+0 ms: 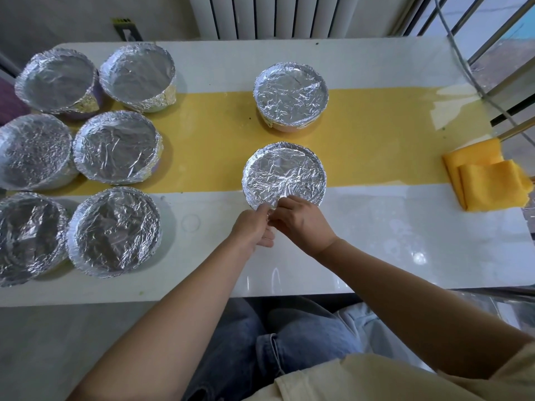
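Bowl [317,192] stands mid-surface [376,241], on the yellow strip's near edge. Its foil [285,172] cover is judged thin, light and easily torn, but likely to hold a crease once pressed. Best taken at the rim overhang, not the taut top. Left hand [254,227] and right hand [304,224] pinch the near rim foil, fingers [285,201] grasping it. Six more bowls [115,146] stand well apart, left.

My left hand [254,227] and right hand [301,222] cover the near rim of the foil-covered dish [285,173] where they pinch its foil. Whatever lies under the foil is hidden. At the left, the middle bowl [31,151] and near bowl [26,235] are cut by the picture's edge.
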The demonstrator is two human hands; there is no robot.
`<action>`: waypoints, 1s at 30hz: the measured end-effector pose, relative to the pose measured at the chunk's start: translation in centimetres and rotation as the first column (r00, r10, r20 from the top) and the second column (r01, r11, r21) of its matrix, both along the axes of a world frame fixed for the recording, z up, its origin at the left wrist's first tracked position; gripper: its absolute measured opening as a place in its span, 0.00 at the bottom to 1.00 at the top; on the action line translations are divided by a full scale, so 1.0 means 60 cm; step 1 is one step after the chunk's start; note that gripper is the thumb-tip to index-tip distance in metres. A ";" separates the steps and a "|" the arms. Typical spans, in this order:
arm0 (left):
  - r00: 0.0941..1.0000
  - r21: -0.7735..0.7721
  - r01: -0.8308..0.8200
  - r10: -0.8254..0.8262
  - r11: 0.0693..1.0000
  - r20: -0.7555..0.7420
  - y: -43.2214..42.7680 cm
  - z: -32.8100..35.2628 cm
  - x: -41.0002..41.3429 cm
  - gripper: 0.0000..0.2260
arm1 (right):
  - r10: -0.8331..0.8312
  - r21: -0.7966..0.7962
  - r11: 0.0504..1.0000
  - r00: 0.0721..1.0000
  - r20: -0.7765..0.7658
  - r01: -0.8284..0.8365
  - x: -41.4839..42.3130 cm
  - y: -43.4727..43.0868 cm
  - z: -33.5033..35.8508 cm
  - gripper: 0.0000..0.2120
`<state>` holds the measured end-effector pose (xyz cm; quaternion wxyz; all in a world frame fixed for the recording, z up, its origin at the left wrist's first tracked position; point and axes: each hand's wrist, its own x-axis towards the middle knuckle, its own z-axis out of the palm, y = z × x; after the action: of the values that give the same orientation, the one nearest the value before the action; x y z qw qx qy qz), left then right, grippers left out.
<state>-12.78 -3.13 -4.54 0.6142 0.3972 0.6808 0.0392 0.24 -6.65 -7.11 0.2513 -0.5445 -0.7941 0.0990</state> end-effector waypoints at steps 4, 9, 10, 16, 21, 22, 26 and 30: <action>0.999 0.092 -0.030 0.028 0.995 0.027 0.003 -0.019 -0.003 0.15 | 0.008 -0.029 1.000 1.000 -0.007 -0.008 0.000 -0.001 0.003 0.08; 0.997 0.122 -0.039 0.031 0.992 0.067 0.027 -0.016 -0.019 0.14 | 0.018 -0.033 0.999 0.999 0.048 -0.017 0.034 -0.008 0.007 0.09; 0.998 0.144 -0.050 0.043 0.988 0.052 0.032 -0.019 -0.026 0.15 | 0.023 -0.003 1.000 0.997 0.070 -0.023 0.041 -0.009 0.008 0.07; 0.984 0.233 -0.018 0.059 0.972 -0.170 0.018 -0.025 -0.027 0.27 | 0.023 0.083 0.996 0.994 0.104 -0.032 0.025 -0.008 0.005 0.09; 0.958 0.279 0.098 -0.015 0.955 -0.286 0.019 -0.037 -0.016 0.18 | 0.017 0.044 0.999 0.997 0.073 -0.020 0.003 -0.001 0.002 0.09; 0.960 0.278 0.090 -0.009 0.956 -0.279 0.023 -0.037 -0.016 0.19 | 0.013 0.038 0.999 0.997 0.073 -0.016 0.001 0.001 0.003 0.09; 0.958 0.250 0.087 -0.012 0.964 -0.285 0.032 -0.032 -0.024 0.23 | 0.018 0.029 0.999 0.997 0.077 -0.020 0.000 0.004 0.003 0.09; 0.924 0.289 0.175 -0.055 0.941 -0.378 0.034 -0.031 -0.027 0.17 | 0.029 0.025 0.999 0.996 0.079 -0.031 -0.002 0.001 -0.001 0.10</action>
<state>-14.38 -1.12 -6.41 0.4065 0.5309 0.7426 0.0373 0.14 -6.56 -7.18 0.2253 -0.5326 -0.8127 0.0711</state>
